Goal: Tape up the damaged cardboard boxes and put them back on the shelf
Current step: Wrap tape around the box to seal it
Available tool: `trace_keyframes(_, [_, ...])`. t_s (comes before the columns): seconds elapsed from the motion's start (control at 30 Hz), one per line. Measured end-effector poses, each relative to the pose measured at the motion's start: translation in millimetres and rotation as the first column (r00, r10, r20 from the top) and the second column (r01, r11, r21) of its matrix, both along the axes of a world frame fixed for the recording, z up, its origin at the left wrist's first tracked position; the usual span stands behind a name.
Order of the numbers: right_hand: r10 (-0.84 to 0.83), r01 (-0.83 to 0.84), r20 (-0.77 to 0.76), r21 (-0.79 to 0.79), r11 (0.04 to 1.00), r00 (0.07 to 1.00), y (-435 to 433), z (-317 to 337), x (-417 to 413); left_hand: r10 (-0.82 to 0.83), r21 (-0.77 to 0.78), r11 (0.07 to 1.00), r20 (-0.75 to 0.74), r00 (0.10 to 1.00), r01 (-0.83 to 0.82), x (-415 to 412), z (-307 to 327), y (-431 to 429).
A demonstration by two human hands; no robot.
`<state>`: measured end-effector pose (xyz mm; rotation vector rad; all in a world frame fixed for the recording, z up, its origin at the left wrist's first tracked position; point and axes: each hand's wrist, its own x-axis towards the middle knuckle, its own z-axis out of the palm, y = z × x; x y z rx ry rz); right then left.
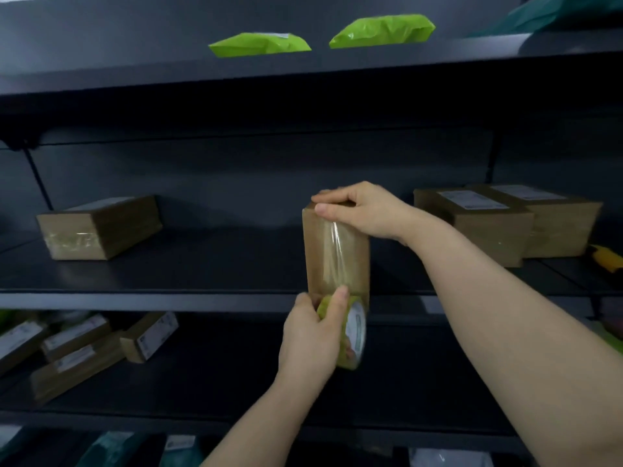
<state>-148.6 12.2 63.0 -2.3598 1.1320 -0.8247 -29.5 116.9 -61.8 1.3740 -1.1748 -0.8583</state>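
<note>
Brown cardboard box (314, 254), narrow and stood on end, was held at the front edge of the middle shelf (135, 299), about midway along it; whether its lower end rested on that edge or hung just before it could not be told. The right hand (365, 210) gripped the top end, fingers curled over the far side and thumb pressed flat on the near face, apparently to steady the box and pin down the start of a clear tape strip (337, 251). That strip ran straight down the near face to a tape roll (355, 332) just below the box. The left hand (312, 335) held the roll, fingers curled round it and one finger reaching up to touch the box's lower edge, probably keeping the tape taut so it lay without wrinkles. Upright was likely chosen so the strip could run the full length of the seam. Near the shelf's left end lay a taped box (101, 227); toward its right end sat two labelled boxes (505, 224), touching. Two green bags (259, 44) lay on the shelf above, and smaller boxes (77, 345) on the shelf below.
</note>
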Motion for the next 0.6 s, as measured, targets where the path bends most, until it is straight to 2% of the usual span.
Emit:
trace_keyframes(0.07, [-0.011, 0.011, 0.007, 0.002, 1.0, 1.0, -1, 1, 1, 0.014, -0.042, 0.999, 0.066, 0.998, -0.011, -2, -4, 1])
trace_keyframes(0.17, [0.01, -0.01, 0.017, 0.032, 0.999, 1.0, -2, 3, -2, -0.037, -0.09, 0.995, 0.053, 0.998, 0.042, 1, -11, 9])
trace_keyframes(0.2, [0.021, -0.021, 0.017, 0.04, 0.999, 1.0, -1, 3, -2, -0.03, -0.077, 0.996, 0.113, 0.993, 0.039, 4, -17, 7])
trace_keyframes(0.27, [0.031, -0.032, 0.017, 0.053, 0.998, 0.999, 1, 3, -2, -0.038, 0.056, 0.998, 0.205, 0.978, 0.027, 7, -26, 3])
trace_keyframes(0.33, [0.032, -0.033, 0.012, 0.041, 0.999, 0.999, 2, 3, -3, -0.046, 0.171, 0.985, 0.097, 0.994, 0.029, 5, -37, -1])
trace_keyframes(0.5, [0.026, -0.027, 0.018, 0.053, 0.998, 0.999, 0, 3, -1, -0.045, 0.156, 0.986, -0.04, 0.998, 0.051, -3, -47, -16])
trace_keyframes(0.6, [0.032, -0.033, 0.022, 0.055, 0.998, 0.999, -1, 4, -1, -0.05, 0.205, 0.977, -0.082, 0.995, 0.066, -2, -51, -26])
